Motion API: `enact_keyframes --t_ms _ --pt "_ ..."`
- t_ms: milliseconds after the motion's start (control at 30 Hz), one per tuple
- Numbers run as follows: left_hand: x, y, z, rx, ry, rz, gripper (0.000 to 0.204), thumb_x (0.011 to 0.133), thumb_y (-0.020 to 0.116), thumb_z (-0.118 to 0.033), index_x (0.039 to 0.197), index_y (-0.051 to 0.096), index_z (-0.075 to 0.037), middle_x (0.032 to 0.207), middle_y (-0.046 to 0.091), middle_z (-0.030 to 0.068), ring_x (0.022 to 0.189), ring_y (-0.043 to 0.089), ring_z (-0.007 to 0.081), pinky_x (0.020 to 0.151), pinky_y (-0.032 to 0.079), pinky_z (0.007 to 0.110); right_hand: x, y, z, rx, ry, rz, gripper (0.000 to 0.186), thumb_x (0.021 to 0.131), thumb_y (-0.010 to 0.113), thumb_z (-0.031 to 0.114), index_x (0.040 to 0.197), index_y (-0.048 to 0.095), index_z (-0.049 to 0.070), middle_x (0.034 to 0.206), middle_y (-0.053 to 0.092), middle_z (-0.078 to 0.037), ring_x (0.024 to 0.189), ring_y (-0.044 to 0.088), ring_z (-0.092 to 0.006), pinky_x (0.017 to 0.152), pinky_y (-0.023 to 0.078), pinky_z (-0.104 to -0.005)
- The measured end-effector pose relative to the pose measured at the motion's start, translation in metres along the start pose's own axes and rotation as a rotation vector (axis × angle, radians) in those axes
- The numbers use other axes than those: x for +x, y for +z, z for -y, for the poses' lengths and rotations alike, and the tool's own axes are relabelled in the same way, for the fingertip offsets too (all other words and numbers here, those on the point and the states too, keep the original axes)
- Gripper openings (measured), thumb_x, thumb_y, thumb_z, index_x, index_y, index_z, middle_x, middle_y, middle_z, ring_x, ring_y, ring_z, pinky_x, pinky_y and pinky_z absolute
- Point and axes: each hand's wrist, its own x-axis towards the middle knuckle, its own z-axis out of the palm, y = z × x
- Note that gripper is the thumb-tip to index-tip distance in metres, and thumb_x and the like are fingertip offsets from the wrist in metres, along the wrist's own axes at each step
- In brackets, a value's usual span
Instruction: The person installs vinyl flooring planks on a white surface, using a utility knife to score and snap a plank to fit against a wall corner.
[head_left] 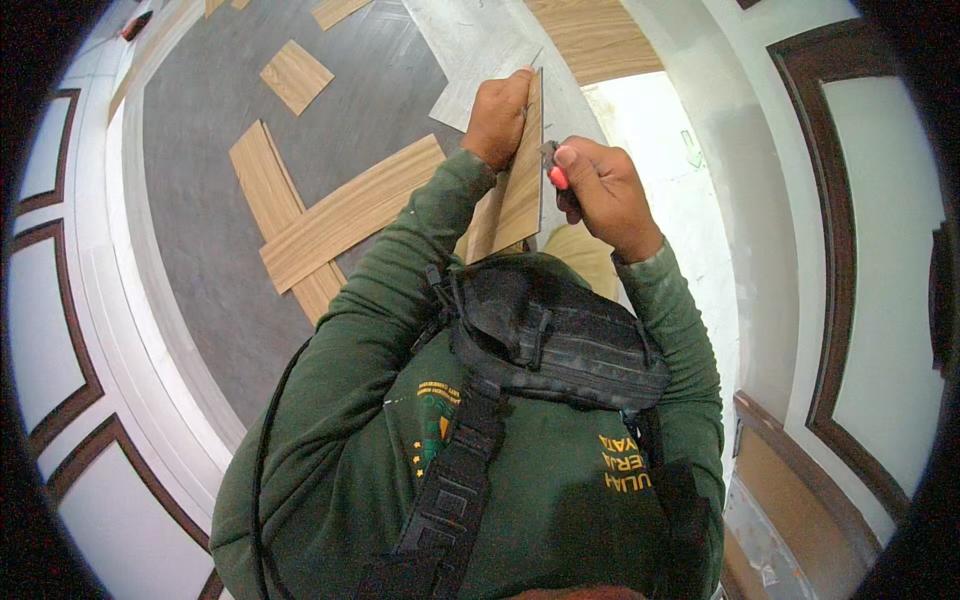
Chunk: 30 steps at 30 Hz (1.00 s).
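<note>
My left hand (497,118) is closed on the far part of a wood-look floor plank (522,185), which stands tilted in front of my body. Along the plank's right side runs a thin dark edge. In my closed right hand (610,190), just right of that edge, is a small cutter knife (557,177) with a red part and a short metal tip. Whether the tip touches the plank I cannot tell. To the left, one loose plank (350,212) lies across other planks (268,170) on the grey floor.
A short plank piece (297,77) lies farther off on the grey floor (200,230). Pale grey boards (470,40) and laid wood-look flooring (600,40) are beyond my hands. White walls with dark-framed panels (835,200) stand on both sides. A black bag (550,330) hangs on my chest.
</note>
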Motion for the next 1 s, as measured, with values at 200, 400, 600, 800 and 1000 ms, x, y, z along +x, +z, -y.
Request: enact_keyframes --t_ms 200,400,600,800,1000 --pt "-0.002 0.002 0.001 -0.009 0.01 -0.001 0.009 0.088 0.053 -0.011 0.087 0.05 -0.003 0.057 0.051 0.0077 0.047 0.052 0.0231 0.046 0.041 0.033 -0.001 0.002 -0.004 0.008 -0.014 0.054 0.035 0.098 0.048 0.024 0.075 0.059 0.001 0.061 0.053 -0.001 0.056 0.046 -0.008 0.051 0.038 -0.0271" --pt "-0.002 0.004 -0.003 -0.031 0.012 0.034 0.012 0.091 0.051 -0.013 0.085 0.05 -0.003 0.055 0.049 0.0059 0.044 0.048 0.0202 0.043 0.038 0.032 -0.005 0.001 -0.006 0.016 -0.034 0.085 0.036 0.098 0.047 0.024 0.073 0.057 0.0 0.062 0.052 -0.001 0.06 0.044 -0.0085 0.054 0.038 -0.0278" --pt "-0.005 0.007 -0.007 -0.202 -0.141 0.096 0.021 0.097 0.046 -0.019 0.082 0.049 -0.005 0.054 0.039 -0.0019 0.044 0.038 0.0086 0.039 0.031 0.025 -0.009 -0.001 -0.007 0.007 -0.038 0.108 0.037 0.099 0.047 0.025 0.072 0.057 0.0 0.061 0.052 -0.002 0.061 0.045 -0.0087 0.056 0.039 -0.0276" --pt "-0.006 0.01 -0.004 -0.388 -0.272 0.112 0.023 0.099 0.045 -0.021 0.081 0.048 -0.006 0.055 0.039 -0.0031 0.044 0.035 0.0076 0.039 0.03 0.023 -0.011 -0.001 -0.003 -0.02 -0.095 0.107 0.038 0.099 0.046 0.025 0.073 0.057 0.0 0.06 0.051 -0.002 0.058 0.047 -0.0089 0.054 0.04 -0.0275" --pt "-0.004 0.012 -0.001 -0.111 -0.044 0.08 0.022 0.099 0.043 -0.018 0.082 0.047 -0.005 0.055 0.039 -0.0024 0.044 0.036 0.0075 0.04 0.032 0.023 -0.016 -0.004 -0.005 0.038 -0.017 0.15 0.038 0.1 0.045 0.026 0.073 0.056 0.002 0.057 0.049 -0.001 0.049 0.047 -0.0087 0.045 0.039 -0.0272"
